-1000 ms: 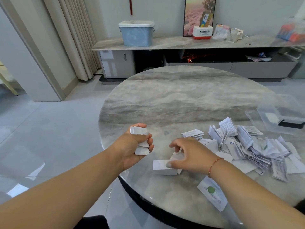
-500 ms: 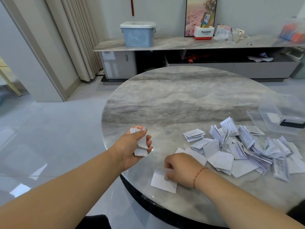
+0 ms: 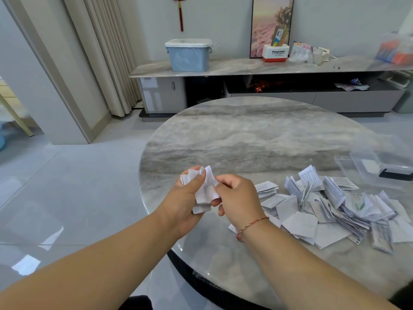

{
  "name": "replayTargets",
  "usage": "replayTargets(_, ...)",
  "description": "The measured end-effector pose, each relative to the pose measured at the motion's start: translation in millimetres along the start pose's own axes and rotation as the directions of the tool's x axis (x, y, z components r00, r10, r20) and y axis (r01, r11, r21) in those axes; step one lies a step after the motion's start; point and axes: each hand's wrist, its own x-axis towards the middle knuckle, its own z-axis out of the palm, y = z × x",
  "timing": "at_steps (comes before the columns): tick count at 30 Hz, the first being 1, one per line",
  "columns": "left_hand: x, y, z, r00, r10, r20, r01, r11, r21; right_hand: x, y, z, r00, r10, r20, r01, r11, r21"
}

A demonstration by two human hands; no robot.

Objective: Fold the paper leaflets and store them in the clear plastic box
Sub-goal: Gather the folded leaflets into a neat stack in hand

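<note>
My left hand (image 3: 186, 198) grips a small stack of folded white leaflets (image 3: 204, 190) above the near left edge of the round table (image 3: 245, 135). My right hand (image 3: 237, 196) meets it from the right, its fingers curled and pinching a leaflet against the stack. A loose heap of paper leaflets (image 3: 330, 206) lies on the table to the right of both hands. The clear plastic box (image 3: 380, 168) stands beyond the heap at the far right, its lid off beside it.
Behind the table runs a low marble-topped cabinet (image 3: 245, 66) with a blue lidded bin (image 3: 188, 55), a white and red carton (image 3: 275, 52) and a framed picture (image 3: 271, 23). Curtains (image 3: 105, 52) hang at the left. Glossy floor tiles lie left of the table.
My right hand has lifted a leaflet off the table edge and brought it up to the stack in my left hand. The camera has tilted slightly.
</note>
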Motion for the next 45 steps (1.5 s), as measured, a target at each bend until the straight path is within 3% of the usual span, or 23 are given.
replayTargets(3,0,-1,-2,0.998,0.016,-0.066,-0.016,1.000,0.009,-1,3,3,1.000,0.007,-0.007,-0.008,0.995,-0.095)
replayTargets(8,-2,1,-1,1.000,0.005,0.018,-0.006,1.000,0.028,5,5,-2,0.975,0.222,0.014,-0.219,0.946,0.238)
replayTargets(12,-1,-2,1,0.999,-0.010,-0.042,0.010,1.000,0.007,-4,2,5,0.990,0.137,0.022,-0.138,0.985,0.106)
replayTargets(16,-4,-1,4,1.000,-0.002,-0.008,0.002,0.996,0.084,-3,1,5,0.994,0.111,-0.021,-0.109,0.992,0.069)
replayTargets(20,-6,2,6,0.997,-0.036,-0.065,0.038,0.999,0.015,-11,-3,8,0.981,0.012,0.194,-0.041,0.988,0.147)
replayTargets(22,-6,6,4,0.994,-0.083,-0.072,0.078,0.994,-0.080,-14,0,4,0.978,-0.048,0.203,0.014,0.986,0.165)
replayTargets(24,-5,8,0,0.992,-0.119,-0.039,0.113,0.984,-0.140,-12,3,-7,0.960,-0.230,0.159,0.236,0.971,-0.021)
replayTargets(25,-6,8,0,0.991,-0.133,-0.003,0.131,0.980,-0.148,-10,5,-14,0.929,-0.308,0.204,0.344,0.923,-0.171)
replayTargets(28,-14,8,10,0.969,-0.192,0.154,0.200,0.979,-0.036,0,2,-25,0.815,-0.367,0.447,0.573,0.618,-0.538)
replayTargets(30,-19,7,19,0.956,-0.219,0.195,0.202,0.974,0.103,5,-1,-26,0.786,-0.404,0.468,0.618,0.503,-0.604)
replayTargets(33,-19,7,27,0.953,-0.213,0.213,0.193,0.975,0.115,6,-10,-36,0.779,-0.394,0.487,0.626,0.529,-0.573)
replayTargets(35,-17,4,33,0.949,-0.223,0.223,0.226,0.974,0.013,2,-15,-60,0.803,-0.347,0.485,0.591,0.570,-0.571)
replayTargets(38,-14,0,39,0.970,-0.185,0.159,0.190,0.982,-0.017,-11,-13,-106,0.928,-0.214,0.304,0.369,0.638,-0.676)
replayTargets(40,-14,-4,45,0.983,-0.154,0.104,0.151,0.988,0.033,-28,1,-124,0.982,-0.025,0.185,0.171,0.510,-0.843)
replayTargets(42,-14,-12,52,0.986,-0.151,0.071,0.146,0.987,0.072,-48,28,-127,0.985,0.141,0.101,0.051,0.322,-0.945)
replayTargets(45,-19,-24,60,0.985,-0.164,0.055,0.161,0.985,0.059,-66,62,-120,0.974,0.226,-0.033,-0.092,0.258,-0.962)
